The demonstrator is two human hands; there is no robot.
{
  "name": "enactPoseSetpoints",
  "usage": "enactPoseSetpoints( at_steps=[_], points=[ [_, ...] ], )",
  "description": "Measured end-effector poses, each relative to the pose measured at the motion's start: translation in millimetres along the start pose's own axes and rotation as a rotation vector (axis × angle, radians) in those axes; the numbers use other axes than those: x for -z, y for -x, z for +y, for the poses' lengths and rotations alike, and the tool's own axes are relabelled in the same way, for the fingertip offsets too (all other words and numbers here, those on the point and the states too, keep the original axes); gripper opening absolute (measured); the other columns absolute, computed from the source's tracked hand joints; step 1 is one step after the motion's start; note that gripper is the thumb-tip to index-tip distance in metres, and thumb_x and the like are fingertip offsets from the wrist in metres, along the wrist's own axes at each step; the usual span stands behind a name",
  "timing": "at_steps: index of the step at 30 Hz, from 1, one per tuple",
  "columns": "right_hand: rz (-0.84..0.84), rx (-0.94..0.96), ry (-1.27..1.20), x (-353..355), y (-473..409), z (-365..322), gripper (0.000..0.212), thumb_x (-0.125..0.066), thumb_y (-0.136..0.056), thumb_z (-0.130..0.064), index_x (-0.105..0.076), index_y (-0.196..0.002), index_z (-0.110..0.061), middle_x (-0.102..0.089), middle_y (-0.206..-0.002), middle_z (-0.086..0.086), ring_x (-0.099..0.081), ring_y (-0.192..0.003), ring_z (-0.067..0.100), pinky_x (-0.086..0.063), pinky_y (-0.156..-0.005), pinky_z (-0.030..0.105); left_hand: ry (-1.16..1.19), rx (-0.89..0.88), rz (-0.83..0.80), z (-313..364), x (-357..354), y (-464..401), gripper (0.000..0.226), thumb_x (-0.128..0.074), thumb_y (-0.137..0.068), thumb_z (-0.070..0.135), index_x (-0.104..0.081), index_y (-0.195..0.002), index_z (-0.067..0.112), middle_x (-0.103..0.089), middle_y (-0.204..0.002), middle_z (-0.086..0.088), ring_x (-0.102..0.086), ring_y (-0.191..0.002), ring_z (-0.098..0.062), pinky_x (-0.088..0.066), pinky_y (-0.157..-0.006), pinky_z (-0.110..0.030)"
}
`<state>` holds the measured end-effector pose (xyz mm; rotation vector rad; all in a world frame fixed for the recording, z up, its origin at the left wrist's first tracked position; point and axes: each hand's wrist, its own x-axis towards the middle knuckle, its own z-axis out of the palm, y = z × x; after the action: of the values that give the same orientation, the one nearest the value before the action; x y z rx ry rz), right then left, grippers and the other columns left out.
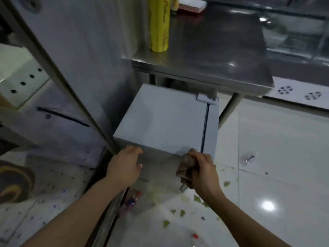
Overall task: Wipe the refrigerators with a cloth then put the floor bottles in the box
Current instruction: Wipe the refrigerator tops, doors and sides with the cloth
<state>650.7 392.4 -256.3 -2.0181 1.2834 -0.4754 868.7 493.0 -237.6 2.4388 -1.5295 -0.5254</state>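
right hand (pixel 203 170) grip around brown cloth (pixel 186 171) at small refrigerator (pixel 163 120) edge

No text, brand or number can be read here. The yellow roll (pixel 159 24) on the steel table (pixel 213 50) bears reddish print, and the small bottle (pixel 130 202) on the floor has a blue and red label, but both are too blurred to make out

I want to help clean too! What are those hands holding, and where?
The right hand grips a bunched brown cloth around its middle. The left hand holds nothing.
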Motion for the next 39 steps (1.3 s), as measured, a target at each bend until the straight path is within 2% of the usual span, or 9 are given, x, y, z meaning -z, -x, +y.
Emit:
enactPoseSetpoints(
  at_steps=[5, 9, 13, 16, 19, 21, 26, 31, 39],
  points=[
    [0.255, -0.202, -0.074, -44.0, 26.8, -8.9, 0.047, -0.056, -0.086, 0.006, -0.053, -0.129, -0.013, -0.034, -0.132, 0.007, -0.053, -0.102, 0.027, -0.053, -0.079, 0.037, -0.213, -0.227, 0.046, -36.7, -0.6, -20.9, 0.044, -0.064, -0.079, 0.023, -0.053, -0.121, 0.018, -0.05, -0.129, -0.001, -0.047, -0.118, -0.024, -0.035, -0.095, -0.039],
    [0.377, -0.317, -0.085, -62.2, 36.1, -8.8, 0.038, -0.053, -0.088, -0.005, -0.055, -0.124, -0.019, -0.042, -0.127, 0.008, -0.048, -0.106, 0.026, -0.037, -0.08, 0.022, -0.246, -0.318, 0.08, -49.0, -8.2, -29.9, 0.054, -0.071, -0.073, 0.018, -0.055, -0.124, 0.014, -0.05, -0.133, -0.007, -0.047, -0.122, -0.027, -0.031, -0.1, -0.048],
    [0.473, -0.297, -0.063, -67.1, 34.9, 2.0, 0.038, -0.054, -0.087, -0.005, -0.055, -0.124, -0.016, -0.042, -0.125, 0.009, -0.047, -0.105, 0.025, -0.035, -0.081, 0.021, -0.281, -0.389, 0.122, -50.8, -24.2, -44.8, 0.063, -0.079, -0.062, 0.013, -0.057, -0.121, 0.008, -0.052, -0.132, -0.015, -0.05, -0.119, -0.035, -0.033, -0.094, -0.059],
    [0.564, -0.198, -0.05, -72.5, 29.2, 15.4, 0.044, -0.06, -0.084, 0.004, -0.055, -0.124, -0.013, -0.039, -0.127, 0.007, -0.047, -0.107, 0.018, -0.045, -0.084, 0.022, -0.319, -0.39, 0.158, -57.0, -40.5, -55.6, 0.061, -0.078, -0.061, 0.009, -0.057, -0.118, 0.007, -0.052, -0.13, -0.016, -0.051, -0.117, -0.036, -0.031, -0.094, -0.062],
    [0.65, -0.075, 0.021, -78.9, 21.9, 32.7, 0.051, -0.064, -0.077, 0.013, -0.057, -0.122, -0.01, -0.038, -0.128, 0.01, -0.04, -0.11, 0.006, -0.041, -0.087, 0.008, -0.271, -0.402, 0.265, -64.5, -54.7, -59.9, 0.058, -0.075, -0.06, 0.002, -0.057, -0.115, 0.009, -0.055, -0.124, -0.012, -0.053, -0.114, -0.034, -0.028, -0.096, -0.061],
    [0.696, -0.012, 0.048, -83.3, 12.2, 45.5, 0.052, -0.067, -0.074, 0.015, -0.058, -0.12, -0.007, -0.04, -0.127, 0.014, -0.038, -0.112, 0.005, -0.041, -0.091, 0.009, -0.259, -0.406, 0.35, -67.8, -65.0, -64.4, 0.058, -0.073, -0.06, 0.002, -0.056, -0.114, 0.013, -0.056, -0.122, -0.01, -0.052, -0.112, -0.033, -0.03, -0.096, -0.058],
    [0.81, 0.178, 0.135, -100.5, -7.2, 69.3, 0.053, -0.07, -0.074, 0.014, -0.055, -0.119, -0.01, -0.043, -0.123, 0.025, -0.046, -0.115, 0.034, -0.051, -0.09, 0.046, -0.112, -0.44, 0.574, -76.4, -86.6, -80.1, 0.036, -0.063, -0.068, 0.005, -0.057, -0.104, 0.01, -0.056, -0.113, -0.014, -0.049, -0.098, -0.038, -0.033, -0.091, -0.05],
    [0.992, 0.402, 0.282, -112.2, -15.0, 94.6, 0.047, -0.064, -0.076, 0.015, -0.061, -0.118, -0.006, -0.034, -0.119, 0.01, -0.039, -0.114, 0.03, -0.04, -0.099, 0.025, 0.023, -0.515, 0.751, -83.3, -106.3, -95.6, 0.025, -0.057, -0.074, 0.011, -0.059, -0.098, 0.003, -0.058, -0.107, -0.018, -0.047, -0.096, -0.04, -0.034, -0.087, -0.046],
    [1.293, 0.668, 0.439, -133.3, -42.2, 123.7, 0.04, -0.061, -0.089, -0.002, -0.047, -0.125, -0.013, -0.043, -0.119, 0.009, -0.048, -0.106, 0.028, -0.046, -0.086, 0.029, 0.103, -0.712, 1.002, -94.6, -125.9, -116.3, 0.022, -0.051, -0.084, 0.016, -0.059, -0.101, 0.004, -0.058, -0.102, -0.019, -0.049, -0.095, -0.043, -0.03, -0.084, -0.042]
  ],
)
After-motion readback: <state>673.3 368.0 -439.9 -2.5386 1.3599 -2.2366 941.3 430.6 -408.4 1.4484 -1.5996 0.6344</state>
